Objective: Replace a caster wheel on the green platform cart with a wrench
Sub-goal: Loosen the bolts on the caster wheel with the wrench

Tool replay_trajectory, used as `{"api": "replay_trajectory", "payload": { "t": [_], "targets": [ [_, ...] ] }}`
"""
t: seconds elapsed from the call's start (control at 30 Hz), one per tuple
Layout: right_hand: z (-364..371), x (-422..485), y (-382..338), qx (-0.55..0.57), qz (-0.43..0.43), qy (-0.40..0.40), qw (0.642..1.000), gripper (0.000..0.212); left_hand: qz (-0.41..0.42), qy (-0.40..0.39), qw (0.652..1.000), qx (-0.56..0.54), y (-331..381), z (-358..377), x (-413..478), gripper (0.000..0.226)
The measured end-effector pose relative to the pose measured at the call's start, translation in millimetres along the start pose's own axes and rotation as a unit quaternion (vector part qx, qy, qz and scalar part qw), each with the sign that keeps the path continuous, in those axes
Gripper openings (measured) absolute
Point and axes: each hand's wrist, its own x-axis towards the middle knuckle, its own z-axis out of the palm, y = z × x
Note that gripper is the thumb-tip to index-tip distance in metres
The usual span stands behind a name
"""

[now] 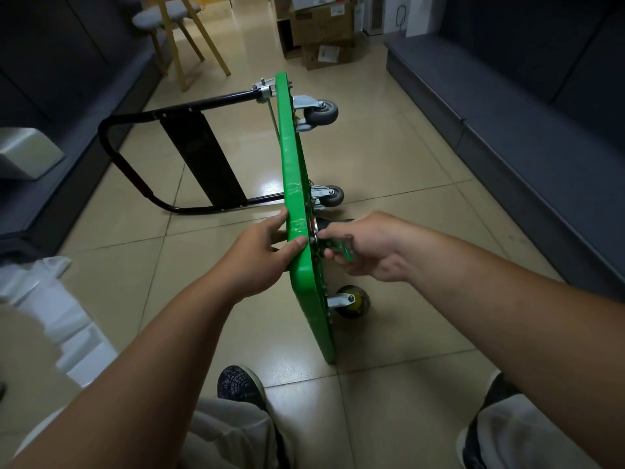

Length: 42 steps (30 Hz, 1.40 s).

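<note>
Green platform cart [297,184], stood on edge on the tiled floor between both hands: left hand [260,252] gripping its upper rim, thumb on top; right hand [368,248] curled round a small metal piece [341,247] at the underside, wrench or bracket unclear; caster wheel [351,301] just beside the right hand.

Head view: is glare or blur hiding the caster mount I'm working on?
Head view: glare lies on the floor tiles left of the green cart, not the mount; the right hand grips a metal part there and hides most of it, detail unclear; lower-left white shape blurred.
</note>
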Motion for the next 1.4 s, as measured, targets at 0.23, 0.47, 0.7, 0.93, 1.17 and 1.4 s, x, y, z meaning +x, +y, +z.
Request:
{"api": "replay_trajectory", "payload": {
  "t": [0.23, 0.47, 0.7, 0.93, 1.17, 1.4],
  "targets": [
    [12, 3, 4, -0.048, -0.045, 0.051, 0.997, 0.012, -0.001, 0.008, 1.0, 0.009, 0, -1, -2, 0.06],
    [18, 9, 81, -0.118, -0.253, 0.13, 0.951, 0.019, -0.009, 0.015, 1.0, -0.002, 7, 1, -5, 0.061],
    [15, 33, 116, -0.158, -0.317, 0.154, 0.922, 0.045, -0.017, 0.013, 1.0, -0.006, 7, -1, -5, 0.064],
    [4, 45, 120, -0.223, -0.378, 0.172, 0.882, 0.046, -0.013, 0.006, 1.0, -0.01, 2, 0, -3, 0.057],
    [-31, 4, 91, -0.26, -0.297, 0.172, 0.903, 0.027, -0.011, -0.007, 1.0, -0.016, 4, -1, -2, 0.062],
    [-6, -16, 25, -0.04, -0.047, 0.106, 0.992, 0.009, -0.011, -0.005, 0.999, -0.029, -2, -1, -1, 0.065]
  ]
}}
